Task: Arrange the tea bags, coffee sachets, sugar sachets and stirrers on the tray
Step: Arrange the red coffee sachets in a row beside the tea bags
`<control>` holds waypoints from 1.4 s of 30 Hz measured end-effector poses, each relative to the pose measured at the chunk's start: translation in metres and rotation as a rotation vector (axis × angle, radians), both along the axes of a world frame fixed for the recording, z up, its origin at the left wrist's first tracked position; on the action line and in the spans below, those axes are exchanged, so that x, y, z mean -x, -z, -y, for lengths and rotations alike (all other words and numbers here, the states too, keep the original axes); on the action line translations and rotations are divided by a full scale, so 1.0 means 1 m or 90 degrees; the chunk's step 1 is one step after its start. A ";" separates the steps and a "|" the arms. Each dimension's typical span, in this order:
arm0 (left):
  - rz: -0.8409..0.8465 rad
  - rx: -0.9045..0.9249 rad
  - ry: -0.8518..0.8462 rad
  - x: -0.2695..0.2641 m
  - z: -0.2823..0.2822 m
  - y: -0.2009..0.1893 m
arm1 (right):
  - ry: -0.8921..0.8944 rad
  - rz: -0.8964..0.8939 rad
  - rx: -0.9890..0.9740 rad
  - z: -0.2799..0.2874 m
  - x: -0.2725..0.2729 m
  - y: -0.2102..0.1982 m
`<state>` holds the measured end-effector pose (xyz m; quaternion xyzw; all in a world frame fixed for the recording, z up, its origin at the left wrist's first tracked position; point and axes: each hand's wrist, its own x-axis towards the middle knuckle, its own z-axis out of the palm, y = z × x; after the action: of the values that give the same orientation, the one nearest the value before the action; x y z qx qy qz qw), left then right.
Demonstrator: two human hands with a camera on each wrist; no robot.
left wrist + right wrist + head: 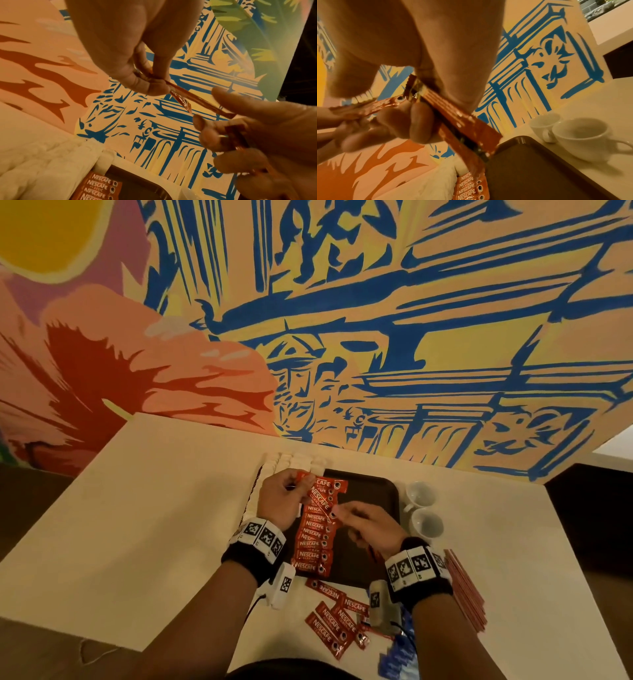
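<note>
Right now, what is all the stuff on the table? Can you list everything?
Tray: one, dark brown, table middle.
Coffee sachets: row, red, along tray's left side.
Loose coffee sachets: about five, red, table in front of tray.
Cups: two, white, right of tray.
Stirrers: bundle, reddish, right of right wrist.
White packets: row, behind tray; kind unclear.
Blue packets: few, near edge.
Left hand: pinches sachet.
Right hand: pinches sachets.

Glossy red foil coffee sachets [313, 537] catching light, dark matt plastic tray [373, 494] looking smooth, white glazed ceramic cups [580, 136] shining, white quilted cloth [42, 166] showing soft texture
</note>
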<state>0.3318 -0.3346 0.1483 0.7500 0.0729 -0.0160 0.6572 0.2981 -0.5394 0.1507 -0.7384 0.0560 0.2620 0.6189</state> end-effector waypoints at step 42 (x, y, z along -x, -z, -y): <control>-0.230 -0.457 0.255 -0.052 0.010 0.153 | 0.187 -0.221 0.331 -0.024 -0.045 0.157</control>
<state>0.3841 -0.3444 -0.0046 0.9150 0.0407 -0.2473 0.3163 0.3431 -0.5150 -0.0064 -0.7998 0.3310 0.2690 0.4224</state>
